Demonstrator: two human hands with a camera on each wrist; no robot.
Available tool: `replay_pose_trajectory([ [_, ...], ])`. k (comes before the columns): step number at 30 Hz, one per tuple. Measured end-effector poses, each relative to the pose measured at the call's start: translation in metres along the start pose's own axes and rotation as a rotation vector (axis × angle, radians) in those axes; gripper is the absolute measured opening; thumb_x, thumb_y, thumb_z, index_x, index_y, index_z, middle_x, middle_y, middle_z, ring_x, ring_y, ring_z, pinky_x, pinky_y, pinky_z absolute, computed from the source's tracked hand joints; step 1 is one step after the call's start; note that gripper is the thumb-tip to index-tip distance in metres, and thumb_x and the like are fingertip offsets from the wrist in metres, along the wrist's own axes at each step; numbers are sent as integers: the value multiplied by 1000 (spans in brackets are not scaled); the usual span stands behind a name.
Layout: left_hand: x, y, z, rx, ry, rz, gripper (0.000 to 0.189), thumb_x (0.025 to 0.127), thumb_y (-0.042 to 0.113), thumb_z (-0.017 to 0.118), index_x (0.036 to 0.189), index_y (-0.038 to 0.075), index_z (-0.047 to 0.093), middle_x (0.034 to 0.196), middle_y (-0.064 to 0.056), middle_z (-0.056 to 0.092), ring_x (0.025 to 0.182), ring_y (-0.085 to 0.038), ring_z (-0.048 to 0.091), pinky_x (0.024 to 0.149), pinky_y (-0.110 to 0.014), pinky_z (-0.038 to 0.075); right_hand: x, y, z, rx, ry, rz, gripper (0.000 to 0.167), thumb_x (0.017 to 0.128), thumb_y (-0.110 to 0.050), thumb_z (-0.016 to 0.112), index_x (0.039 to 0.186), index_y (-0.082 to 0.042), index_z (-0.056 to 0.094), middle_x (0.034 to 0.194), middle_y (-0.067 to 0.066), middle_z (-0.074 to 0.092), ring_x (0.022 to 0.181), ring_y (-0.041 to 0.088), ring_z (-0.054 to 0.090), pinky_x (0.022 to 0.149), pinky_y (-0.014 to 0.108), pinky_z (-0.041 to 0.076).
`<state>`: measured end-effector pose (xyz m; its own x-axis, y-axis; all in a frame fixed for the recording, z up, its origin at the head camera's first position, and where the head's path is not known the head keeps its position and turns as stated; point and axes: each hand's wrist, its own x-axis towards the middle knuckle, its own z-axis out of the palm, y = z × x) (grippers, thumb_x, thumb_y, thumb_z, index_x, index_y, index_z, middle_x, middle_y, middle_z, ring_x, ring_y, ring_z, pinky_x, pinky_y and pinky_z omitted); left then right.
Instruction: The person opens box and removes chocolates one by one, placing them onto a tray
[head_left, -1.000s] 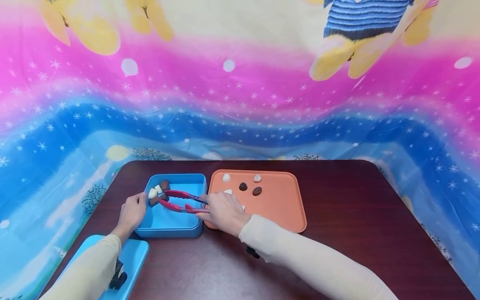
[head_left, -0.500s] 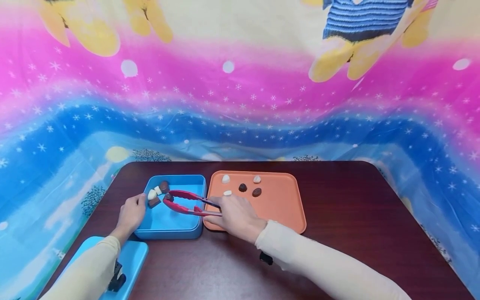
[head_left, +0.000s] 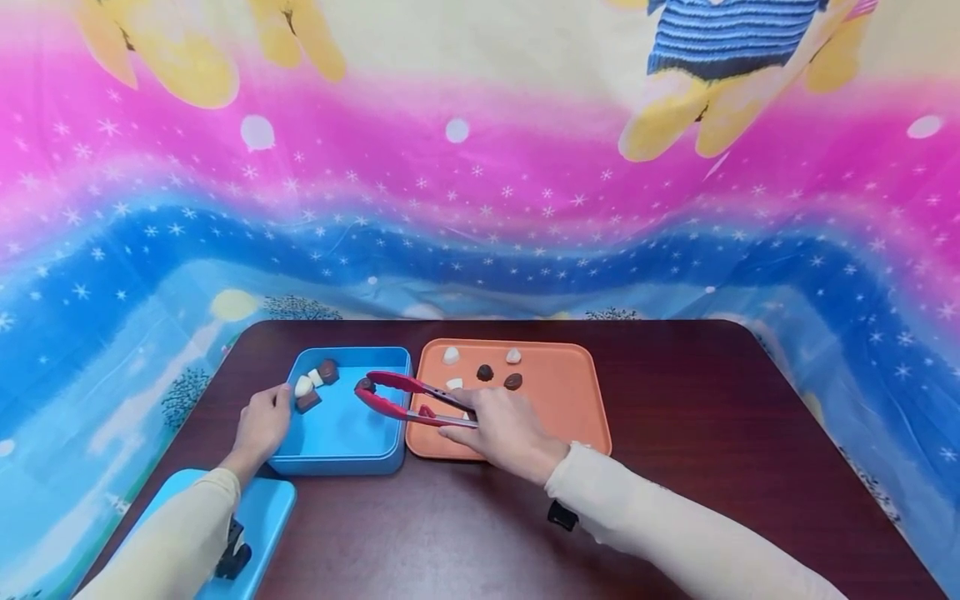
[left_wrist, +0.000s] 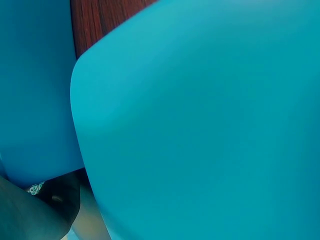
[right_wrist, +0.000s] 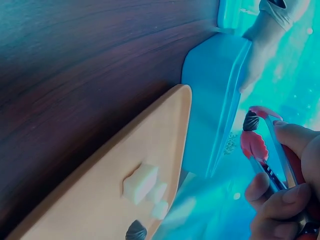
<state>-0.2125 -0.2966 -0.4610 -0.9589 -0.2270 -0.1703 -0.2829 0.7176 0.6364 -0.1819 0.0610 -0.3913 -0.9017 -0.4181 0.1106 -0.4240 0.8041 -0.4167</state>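
My right hand (head_left: 513, 433) grips a pair of tongs (head_left: 397, 382) with red tips. Pinched between those tips is a small dark swirled chocolate (right_wrist: 251, 121), held above the right part of the blue box (head_left: 337, 467). At the box's left wall my left hand (head_left: 262, 425) holds the rim; its outer fingers are mostly hidden. Inside, along the left side, lie a round brown chocolate (head_left: 327, 371), a small white piece (head_left: 315, 378), a white rounded one (head_left: 303, 387) and a brown square one (head_left: 307, 402).
Right beside the box stands an orange tray (head_left: 562, 417) carrying several white and dark chocolates, among them a black one (head_left: 485, 372) and a brown oval one (head_left: 513, 381). A blue lid (head_left: 266, 508) lies front left under my left forearm. A patterned cloth hangs behind the table (head_left: 675, 400).
The tongs have drawn the dark chocolate away from the group at the box's left side, rightward across the box. My right hand moved right with them; my left hand stayed put.
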Motion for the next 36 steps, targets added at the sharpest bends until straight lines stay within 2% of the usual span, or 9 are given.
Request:
replay_pose_trajectory([
  [8,0,-1,-1,-1,-9,-3,71,110,45,14,154,-8,30,151,-37,39,138,-54,40,113,-68,34,-11,9,-9,18,28,32,52,85,-53,77,127,-24,72,64,-11,58,54,7,48,46,25,37],
  [15,0,-2,-1,-2,-2,9,70,110,44,15,153,-9,32,149,-37,42,134,-53,44,111,-67,37,-23,21,-16,23,46,84,55,83,-52,79,131,-25,70,78,-8,68,59,7,51,50,27,39],
  [22,-1,-1,0,-7,16,29,68,110,42,16,148,-9,41,132,-34,54,115,-44,53,96,-59,46,-36,36,-20,37,54,116,55,82,-48,82,130,-24,70,78,-10,67,59,8,48,50,25,37],
  [24,0,-1,-1,-4,24,30,67,111,42,17,143,-8,47,119,-32,57,109,-42,54,89,-55,47,-40,40,-20,40,63,115,54,82,-46,82,130,-24,71,77,-11,67,60,8,48,51,25,37],
  [25,0,-1,-1,-2,25,32,66,111,42,17,142,-7,48,119,-31,57,109,-42,54,88,-54,47,-42,42,-20,39,66,117,54,82,-45,83,130,-24,71,77,-10,67,60,8,47,50,25,37],
  [29,0,-1,-2,-1,39,38,64,111,42,18,129,-7,55,95,-21,53,99,-38,53,79,-45,42,-50,53,-20,30,76,108,53,82,-44,82,129,-23,71,90,-5,75,63,7,49,53,24,38],
  [32,-1,-1,-2,-5,35,38,65,111,42,18,136,-8,52,106,-27,57,104,-42,54,83,-50,45,-57,61,-21,14,78,101,52,83,-45,82,130,-24,71,101,-2,77,67,6,51,54,23,40],
  [34,0,-1,-1,-8,26,30,68,110,43,17,143,-8,46,124,-34,56,113,-46,54,93,-58,48,-61,67,-22,-4,79,109,52,83,-45,82,130,-26,71,97,-6,76,67,5,50,54,24,40],
  [36,0,-1,-1,-12,14,22,70,110,44,16,149,-9,39,139,-36,50,124,-50,50,104,-65,44,-65,73,-23,-10,75,116,51,83,-44,81,130,-26,70,89,-8,73,65,6,49,53,25,39],
])
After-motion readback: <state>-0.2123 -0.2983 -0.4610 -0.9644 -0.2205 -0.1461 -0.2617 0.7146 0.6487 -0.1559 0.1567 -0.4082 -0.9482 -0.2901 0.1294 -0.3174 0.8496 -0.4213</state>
